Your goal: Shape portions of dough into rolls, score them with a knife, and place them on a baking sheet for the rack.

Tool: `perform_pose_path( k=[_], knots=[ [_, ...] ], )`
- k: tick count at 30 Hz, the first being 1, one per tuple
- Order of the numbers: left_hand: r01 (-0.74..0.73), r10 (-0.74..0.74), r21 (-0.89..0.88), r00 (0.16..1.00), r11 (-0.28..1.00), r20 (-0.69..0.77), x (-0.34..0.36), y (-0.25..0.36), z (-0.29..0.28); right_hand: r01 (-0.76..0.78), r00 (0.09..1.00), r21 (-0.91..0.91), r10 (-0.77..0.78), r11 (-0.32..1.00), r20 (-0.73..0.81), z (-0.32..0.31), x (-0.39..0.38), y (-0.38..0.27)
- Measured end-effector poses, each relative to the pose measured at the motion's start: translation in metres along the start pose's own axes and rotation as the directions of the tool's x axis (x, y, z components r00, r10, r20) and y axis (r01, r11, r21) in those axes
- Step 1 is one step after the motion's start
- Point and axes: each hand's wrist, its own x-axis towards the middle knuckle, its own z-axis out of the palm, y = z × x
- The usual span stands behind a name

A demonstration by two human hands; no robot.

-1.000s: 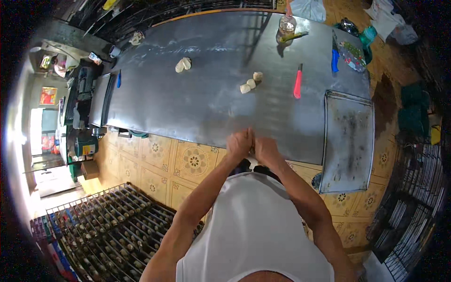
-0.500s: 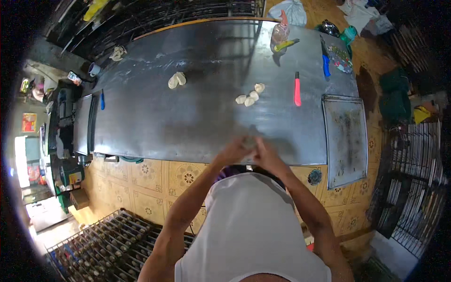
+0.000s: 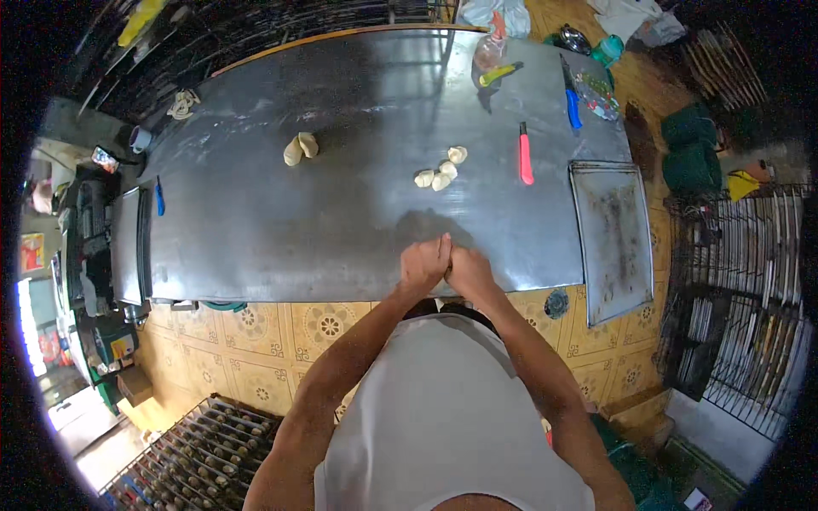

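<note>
My left hand (image 3: pixel 423 266) and my right hand (image 3: pixel 468 271) are closed and pressed against each other over the near edge of the metal table (image 3: pixel 281 238). Whatever lies between them is hidden by the fingers. Beyond my hands, slightly to the right, sit several small pale dough pieces (image 3: pixel 440 180) in a loose cluster. Farther left, two larger dough pieces (image 3: pixel 300 149) lean against each other. A pink-handled knife (image 3: pixel 526 157) lies to the right of the cluster.
A blue-handled knife (image 3: pixel 573 109), a yellow-green-handled tool (image 3: pixel 501 74) and a spray bottle (image 3: pixel 491 53) occupy the far right. At the right edge rests a worn metal tray (image 3: pixel 612 238). On the left are a small blue tool (image 3: pixel 159 196) and stacked trays (image 3: pixel 129 247). Racks flank the table.
My hands were blurred and slightly apart; now they are clasped together, fingers closed. The whole view has shifted a little, so the table's things appear farther left. The dough pieces keep their places.
</note>
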Motion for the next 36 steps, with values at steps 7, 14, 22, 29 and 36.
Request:
perform_pose_path(
  k=[7, 14, 22, 29, 36],
  knots=[
    [0.171, -0.181, 0.262, 0.983, 0.950, 0.013, -0.018, 0.022, 0.042, 0.109, 0.990, -0.003, -0.108, 0.994, 0.092, -0.016, -0.030, 0.049],
    [0.060, -0.016, 0.119, 0.941, 0.991, -0.338, 0.011, 0.012, 0.015, 0.544, 0.793, 0.296, -0.596, 0.785, 0.125, -0.100, -0.085, 0.000],
    [0.474, -0.233, -0.388, 0.819, 0.791, 0.524, -0.073, 0.070, 0.034, 0.461, 0.862, 0.268, -0.499, 0.846, 0.091, 0.001, -0.067, 0.127],
    [0.594, -0.568, -0.146, 0.802, 0.791, 0.185, -0.039, -0.029, 0.026, 0.099, 0.995, 0.253, -0.089, 0.962, -0.051, -0.051, -0.049, 0.138],
    [-0.170, 0.104, -0.253, 0.961, 0.953, -0.255, 0.071, -0.029, -0.062, 0.023, 0.991, 0.305, 0.017, 0.952, -0.129, -0.029, -0.045, 0.126]
  ],
)
